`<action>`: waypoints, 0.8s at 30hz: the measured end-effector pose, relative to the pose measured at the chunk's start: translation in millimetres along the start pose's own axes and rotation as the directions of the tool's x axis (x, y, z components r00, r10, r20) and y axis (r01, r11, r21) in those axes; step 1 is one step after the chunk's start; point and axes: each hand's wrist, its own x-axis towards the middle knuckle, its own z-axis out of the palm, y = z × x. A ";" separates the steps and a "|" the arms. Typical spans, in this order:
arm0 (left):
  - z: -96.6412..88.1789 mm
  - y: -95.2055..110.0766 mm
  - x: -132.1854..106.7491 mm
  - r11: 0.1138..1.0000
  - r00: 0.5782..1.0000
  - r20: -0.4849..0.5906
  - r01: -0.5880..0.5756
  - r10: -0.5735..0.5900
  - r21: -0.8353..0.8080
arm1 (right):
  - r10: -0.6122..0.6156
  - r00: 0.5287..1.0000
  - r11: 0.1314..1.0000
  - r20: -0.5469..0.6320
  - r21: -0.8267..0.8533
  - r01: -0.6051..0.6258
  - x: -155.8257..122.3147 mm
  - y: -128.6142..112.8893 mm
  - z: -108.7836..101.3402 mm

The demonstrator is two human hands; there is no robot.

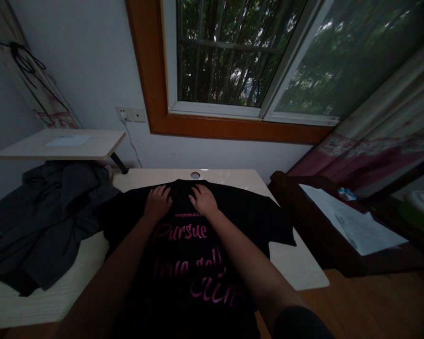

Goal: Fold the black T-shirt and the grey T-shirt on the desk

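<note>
A black T-shirt (247, 212) with pink lettering lies spread out on the light wooden table (229, 175), its collar end toward the window and its sleeves out to both sides. My left hand (158, 202) rests flat on the shirt just left of the collar, fingers stretched forward. On the other side of the collar, my right hand (203, 200) also lies on the fabric with its fingers apart. Neither hand grips the cloth. My forearms cover parts of the printed words, and the shirt's lower end runs out of view at the bottom.
A crumpled dark grey garment (56, 212) is heaped on the table's left, under a small raised shelf (31, 143) bearing a paper. Beyond the table stand a wall socket (130, 114) and a window (226, 70). At right, papers (342, 216) lie on dark furniture (304, 226).
</note>
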 end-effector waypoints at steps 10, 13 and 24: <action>4.0 -10.3 6.2 1.000 0.993 0.118 -0.011 0.009 0.017 | -0.012 0.997 1.000 0.073 0.027 0.010 7.7 13.4 7.1; 3.1 -14.6 5.0 0.999 0.986 0.161 -0.048 0.046 0.005 | -0.040 0.995 0.998 0.094 0.044 0.035 4.9 18.5 4.5; -12.7 -38.3 -35.1 0.998 0.994 0.108 0.023 -0.029 0.059 | -0.027 0.998 0.997 0.061 0.078 0.022 -26.1 49.2 -23.5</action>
